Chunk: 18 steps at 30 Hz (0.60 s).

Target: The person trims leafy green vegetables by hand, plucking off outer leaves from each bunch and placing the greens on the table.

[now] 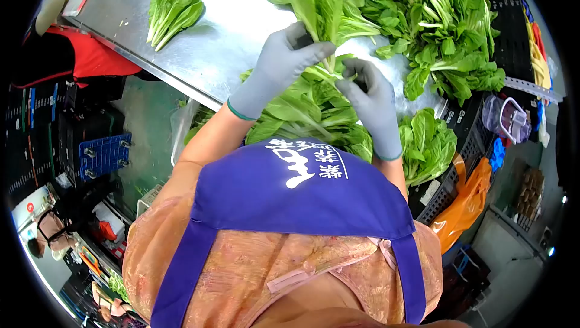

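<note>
While the left hand pinched greens, right hand half-curled near their base, its hold unclear.

Looks like a vegetable-packing workroom, judging by a metal worktable heaped with leafy greens, stacked black crates and a blue wheeled dolly nearby.

On the left of my feed, I observe a blue trolley, wheels exposed, beside black crates. On the right, I observe a plastic jug near an orange bag.
</note>
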Each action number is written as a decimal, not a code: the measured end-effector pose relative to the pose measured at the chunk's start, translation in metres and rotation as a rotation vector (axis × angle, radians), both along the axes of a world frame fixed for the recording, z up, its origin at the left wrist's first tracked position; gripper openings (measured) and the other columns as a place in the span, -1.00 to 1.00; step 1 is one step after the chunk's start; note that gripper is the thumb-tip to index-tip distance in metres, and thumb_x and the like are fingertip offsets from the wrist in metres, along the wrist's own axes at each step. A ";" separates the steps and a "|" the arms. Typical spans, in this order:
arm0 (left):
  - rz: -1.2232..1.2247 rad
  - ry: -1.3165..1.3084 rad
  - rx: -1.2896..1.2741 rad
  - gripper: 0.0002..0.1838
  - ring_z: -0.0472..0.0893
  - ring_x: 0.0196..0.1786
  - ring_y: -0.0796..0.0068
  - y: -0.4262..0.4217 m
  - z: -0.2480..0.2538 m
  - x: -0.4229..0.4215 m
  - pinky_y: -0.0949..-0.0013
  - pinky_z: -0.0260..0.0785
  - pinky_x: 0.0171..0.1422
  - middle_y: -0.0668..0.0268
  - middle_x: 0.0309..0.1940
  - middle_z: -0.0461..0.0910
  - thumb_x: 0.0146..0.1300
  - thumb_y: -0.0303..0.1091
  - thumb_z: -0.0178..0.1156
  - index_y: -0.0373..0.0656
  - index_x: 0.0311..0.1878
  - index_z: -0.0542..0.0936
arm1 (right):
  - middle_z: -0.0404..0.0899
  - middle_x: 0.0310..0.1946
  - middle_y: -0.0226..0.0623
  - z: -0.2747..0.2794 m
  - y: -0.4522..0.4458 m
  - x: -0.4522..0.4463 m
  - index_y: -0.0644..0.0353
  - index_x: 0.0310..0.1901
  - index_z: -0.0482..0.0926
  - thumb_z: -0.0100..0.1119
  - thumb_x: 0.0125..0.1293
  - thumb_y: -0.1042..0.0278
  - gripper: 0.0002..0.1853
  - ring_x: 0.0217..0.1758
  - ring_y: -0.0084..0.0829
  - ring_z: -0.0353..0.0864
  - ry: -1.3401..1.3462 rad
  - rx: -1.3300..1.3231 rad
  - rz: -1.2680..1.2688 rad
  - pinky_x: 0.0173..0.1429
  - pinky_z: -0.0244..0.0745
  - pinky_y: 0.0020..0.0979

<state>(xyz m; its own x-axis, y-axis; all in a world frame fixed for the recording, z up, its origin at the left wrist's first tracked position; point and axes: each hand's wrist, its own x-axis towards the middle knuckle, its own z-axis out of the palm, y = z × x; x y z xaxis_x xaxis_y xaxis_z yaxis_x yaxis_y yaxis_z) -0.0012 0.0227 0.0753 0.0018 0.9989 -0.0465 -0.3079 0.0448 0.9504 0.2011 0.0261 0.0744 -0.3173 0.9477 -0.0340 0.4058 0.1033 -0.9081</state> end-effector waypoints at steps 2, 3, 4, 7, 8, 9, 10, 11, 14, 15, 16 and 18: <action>-0.045 0.037 -0.016 -0.60 0.60 -0.19 0.58 -0.002 -0.004 0.009 0.47 0.47 -0.05 0.29 -0.15 0.67 0.26 -0.28 0.39 -0.33 0.07 0.61 | 0.58 -0.41 -0.34 0.013 0.006 -0.014 0.28 -0.10 0.61 0.36 0.16 0.33 -0.70 -0.44 -0.52 0.48 0.005 0.037 -0.019 -0.29 0.43 -0.46; -0.064 0.059 -0.023 -0.60 0.60 -0.19 0.58 -0.003 -0.005 0.011 0.47 0.47 -0.06 0.30 -0.16 0.67 0.26 -0.28 0.39 -0.33 0.07 0.61 | 0.56 -0.46 -0.36 0.013 0.009 -0.016 0.29 -0.12 0.61 0.36 0.16 0.34 -0.71 -0.46 -0.56 0.45 -0.003 0.066 -0.002 -0.31 0.42 -0.47; -0.061 0.143 -0.012 -0.67 0.61 -0.20 0.63 -0.002 -0.006 0.009 0.49 0.48 -0.09 0.30 -0.21 0.68 0.34 -0.29 0.32 -0.33 0.05 0.62 | 0.55 -0.48 -0.38 0.009 0.010 -0.016 0.30 -0.14 0.60 0.34 0.18 0.35 -0.73 -0.47 -0.59 0.44 0.049 0.036 -0.017 -0.33 0.40 -0.48; -0.049 0.000 -0.013 -0.71 0.61 -0.25 0.63 -0.006 -0.001 0.006 0.51 0.47 -0.13 0.32 -0.27 0.67 0.38 -0.29 0.28 -0.33 0.00 0.63 | 0.52 -0.51 -0.43 -0.001 0.010 -0.017 0.32 -0.18 0.58 0.30 0.24 0.38 -0.79 -0.48 -0.66 0.41 0.204 -0.080 -0.047 -0.36 0.36 -0.52; -0.052 -0.018 -0.038 -0.72 0.61 -0.25 0.62 -0.007 -0.002 0.005 0.50 0.47 -0.12 0.31 -0.27 0.67 0.39 -0.30 0.27 -0.33 0.00 0.62 | 0.51 -0.51 -0.44 0.000 0.009 -0.018 0.32 -0.18 0.57 0.28 0.27 0.39 -0.81 -0.48 -0.69 0.40 0.256 -0.134 -0.064 -0.37 0.35 -0.54; -0.057 -0.036 -0.063 -0.72 0.61 -0.26 0.61 -0.007 -0.004 0.004 0.50 0.47 -0.12 0.31 -0.26 0.67 0.39 -0.31 0.26 -0.34 0.00 0.62 | 0.51 -0.50 -0.45 0.001 0.008 -0.018 0.33 -0.18 0.57 0.26 0.30 0.40 -0.83 -0.48 -0.71 0.40 0.308 -0.187 -0.083 -0.38 0.34 -0.56; -0.064 -0.055 -0.089 -0.73 0.61 -0.27 0.60 -0.007 -0.006 0.003 0.49 0.48 -0.12 0.31 -0.26 0.67 0.40 -0.32 0.25 -0.34 0.01 0.62 | 0.51 -0.49 -0.46 0.002 0.008 -0.018 0.32 -0.17 0.56 0.24 0.33 0.40 -0.84 -0.48 -0.71 0.39 0.327 -0.205 -0.085 -0.38 0.33 -0.58; -0.066 -0.070 -0.092 -0.72 0.61 -0.27 0.60 -0.007 -0.010 0.004 0.49 0.48 -0.11 0.30 -0.26 0.67 0.41 -0.32 0.24 -0.35 0.01 0.62 | 0.52 -0.49 -0.47 0.002 0.007 -0.019 0.32 -0.16 0.56 0.22 0.35 0.41 -0.84 -0.48 -0.72 0.39 0.345 -0.224 -0.090 -0.39 0.32 -0.60; -0.066 -0.113 -0.085 -0.72 0.62 -0.25 0.59 -0.008 -0.020 0.006 0.48 0.49 -0.08 0.30 -0.24 0.67 0.42 -0.32 0.22 -0.36 0.02 0.61 | 0.53 -0.47 -0.47 0.002 0.004 -0.017 0.32 -0.13 0.55 0.21 0.37 0.42 -0.84 -0.48 -0.72 0.39 0.378 -0.210 -0.099 -0.39 0.32 -0.62; -0.062 -0.125 -0.075 -0.72 0.62 -0.25 0.59 -0.009 -0.021 0.006 0.47 0.50 -0.07 0.30 -0.23 0.67 0.43 -0.32 0.21 -0.36 0.02 0.61 | 0.53 -0.46 -0.46 0.001 0.004 -0.017 0.32 -0.12 0.54 0.22 0.38 0.42 -0.84 -0.47 -0.72 0.39 0.387 -0.194 -0.098 -0.38 0.32 -0.62; -0.058 -0.136 -0.065 -0.72 0.62 -0.24 0.58 -0.009 -0.021 0.005 0.47 0.50 -0.05 0.30 -0.23 0.67 0.43 -0.32 0.21 -0.36 0.02 0.61 | 0.53 -0.45 -0.46 0.002 0.003 -0.018 0.33 -0.12 0.54 0.22 0.37 0.42 -0.84 -0.46 -0.72 0.40 0.390 -0.179 -0.107 -0.38 0.33 -0.62; -0.059 -0.093 -0.060 -0.73 0.62 -0.22 0.58 -0.009 -0.018 0.004 0.46 0.50 -0.02 0.30 -0.21 0.67 0.43 -0.33 0.20 -0.36 0.03 0.60 | 0.54 -0.44 -0.45 0.002 0.001 -0.020 0.34 -0.12 0.54 0.23 0.37 0.43 -0.84 -0.45 -0.71 0.41 0.400 -0.149 -0.130 -0.37 0.33 -0.62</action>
<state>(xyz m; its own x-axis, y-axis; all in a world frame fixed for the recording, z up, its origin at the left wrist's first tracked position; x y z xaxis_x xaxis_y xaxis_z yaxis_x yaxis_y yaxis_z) 0.0032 0.0134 0.0575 0.0672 0.9924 -0.1035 -0.3894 0.1216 0.9130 0.1807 0.0274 0.0764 -0.2121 0.9746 -0.0719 0.0209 -0.0690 -0.9974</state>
